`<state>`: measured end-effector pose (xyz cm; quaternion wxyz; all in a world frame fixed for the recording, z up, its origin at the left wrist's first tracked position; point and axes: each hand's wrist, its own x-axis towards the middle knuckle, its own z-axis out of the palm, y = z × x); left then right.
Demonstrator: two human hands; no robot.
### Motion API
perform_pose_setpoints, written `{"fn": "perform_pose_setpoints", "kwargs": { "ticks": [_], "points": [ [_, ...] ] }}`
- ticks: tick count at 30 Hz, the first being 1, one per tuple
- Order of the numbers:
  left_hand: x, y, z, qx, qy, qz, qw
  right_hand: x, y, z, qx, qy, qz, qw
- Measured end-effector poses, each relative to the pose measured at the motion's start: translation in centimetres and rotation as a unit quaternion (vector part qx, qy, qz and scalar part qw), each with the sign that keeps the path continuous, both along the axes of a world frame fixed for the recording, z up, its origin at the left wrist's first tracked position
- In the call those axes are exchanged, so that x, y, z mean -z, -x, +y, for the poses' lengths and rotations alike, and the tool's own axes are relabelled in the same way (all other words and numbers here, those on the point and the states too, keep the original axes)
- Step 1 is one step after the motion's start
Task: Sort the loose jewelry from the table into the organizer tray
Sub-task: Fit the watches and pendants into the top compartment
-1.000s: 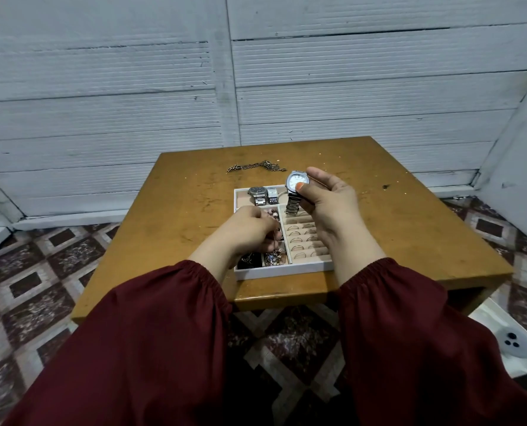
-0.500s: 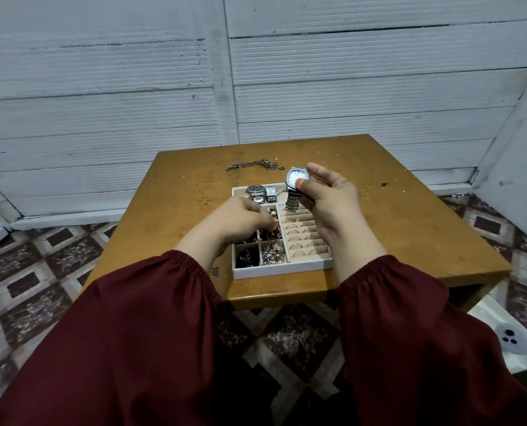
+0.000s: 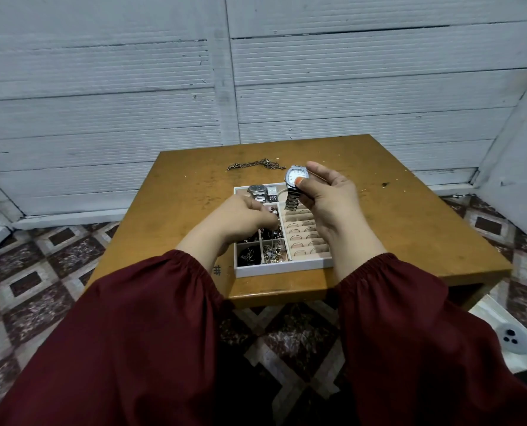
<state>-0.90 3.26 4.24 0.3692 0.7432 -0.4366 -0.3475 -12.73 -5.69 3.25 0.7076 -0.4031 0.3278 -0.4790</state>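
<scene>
One watch [image 3: 296, 177] is gripped by the right hand [image 3: 329, 199], two watches [image 3: 257, 191] are stowed in the tray [image 3: 283, 267], one chain [image 3: 256, 164] is left out; the left hand [image 3: 243, 217] grip can't be told.

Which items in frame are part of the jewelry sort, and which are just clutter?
Job:
- silver watch, gripped by right hand
- organizer tray, left hand reaching in
- loose chain on the table

Lying about:
- white round object, lower right
</scene>
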Motion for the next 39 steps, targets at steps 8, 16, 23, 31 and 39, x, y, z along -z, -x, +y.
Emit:
{"fn": "perform_pose_setpoints", "kwargs": {
  "ticks": [8, 16, 23, 31, 39],
  "points": [
    [2.1, -0.2, -0.8, -0.006, -0.055, -0.08, 0.995, 0.2, 0.2, -0.5, 0.004, 0.012, 0.009, 1.0],
    [2.3, 0.1, -1.1, 0.026, -0.065, -0.142, 0.987, 0.3, 0.2, -1.2, 0.009, 0.01, 0.003, 1.0],
    [1.8, -0.6, -1.3, -0.013, -0.008, -0.09, 0.996, -0.1, -0.3, -1.5, 0.008, 0.019, 0.013, 1.0],
    [2.5, -3.5, -2.3, -0.149, 0.113, -0.042, 0.981, -1.8, -2.7, -2.0, -0.031, 0.048, 0.036, 0.998],
    [5.1, -7.6, -3.7, -0.235, 0.137, 0.004, 0.962, -3.2, -7.4, -3.1, -0.088, 0.058, 0.069, 0.992]
  ]
}}
